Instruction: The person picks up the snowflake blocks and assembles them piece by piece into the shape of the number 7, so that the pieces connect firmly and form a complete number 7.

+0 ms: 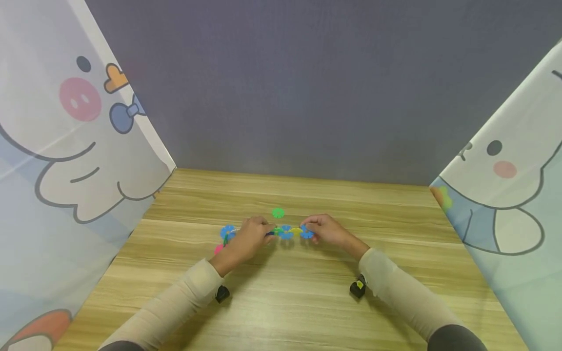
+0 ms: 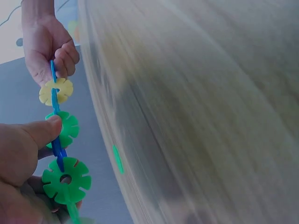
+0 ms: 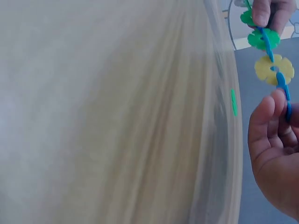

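Note:
A chain of slotted, flower-shaped interlocking plastic discs stretches between the two hands above the table. My left hand (image 1: 249,239) grips the chain midway, its thumb lying against a green disc (image 2: 70,127) with a dark blue one beside it. At the chain's right end, my right hand (image 1: 330,231) pinches a blue disc (image 1: 306,232) between thumb and fingers. A yellow disc (image 3: 274,70) joins that blue one to another blue disc (image 1: 286,232). Beyond the left hand, a further blue disc (image 1: 228,231) and a pink disc (image 1: 219,249) show, partly hidden by the hand.
One loose green disc (image 1: 278,212) lies on the wooden table (image 1: 290,302) just beyond the hands. A grey panel (image 1: 298,92) rises behind the table. Cartoon-printed panels (image 1: 88,161) stand along both sides. Black wrist devices (image 1: 358,287) sit by the sleeves.

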### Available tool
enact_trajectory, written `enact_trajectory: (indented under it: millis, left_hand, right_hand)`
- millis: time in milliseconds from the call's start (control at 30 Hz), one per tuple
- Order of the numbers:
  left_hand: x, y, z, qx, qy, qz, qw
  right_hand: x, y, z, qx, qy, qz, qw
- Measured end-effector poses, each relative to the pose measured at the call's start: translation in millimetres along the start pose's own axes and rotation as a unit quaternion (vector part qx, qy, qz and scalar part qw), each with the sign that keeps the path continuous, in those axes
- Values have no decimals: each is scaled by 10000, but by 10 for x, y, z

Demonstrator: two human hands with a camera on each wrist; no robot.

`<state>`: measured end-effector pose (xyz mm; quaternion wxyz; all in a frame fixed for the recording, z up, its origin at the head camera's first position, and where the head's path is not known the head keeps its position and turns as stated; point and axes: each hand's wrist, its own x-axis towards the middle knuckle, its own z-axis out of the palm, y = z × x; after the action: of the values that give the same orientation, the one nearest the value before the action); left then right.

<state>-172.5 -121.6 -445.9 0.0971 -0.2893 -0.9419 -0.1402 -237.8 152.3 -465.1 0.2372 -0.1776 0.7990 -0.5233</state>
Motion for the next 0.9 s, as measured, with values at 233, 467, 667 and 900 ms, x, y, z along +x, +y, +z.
enact_trajectory:
  millis: [233,467,667,900]
  left_hand:
    - [19,11,3,322,137,71,9994]
    - [28,28,-15,330,120,97,9993]
    - [42,19,-11,386,139,106,9991]
    - [43,-3,-7,298,198,131,9993]
  right_hand:
    - [16,-1,109,339,570,85,9978]
    - [14,-22,127,400,640,128,9971]
    - [13,-26,158,511,575,168,9969]
    - [42,8,187,609,692,189,9956]
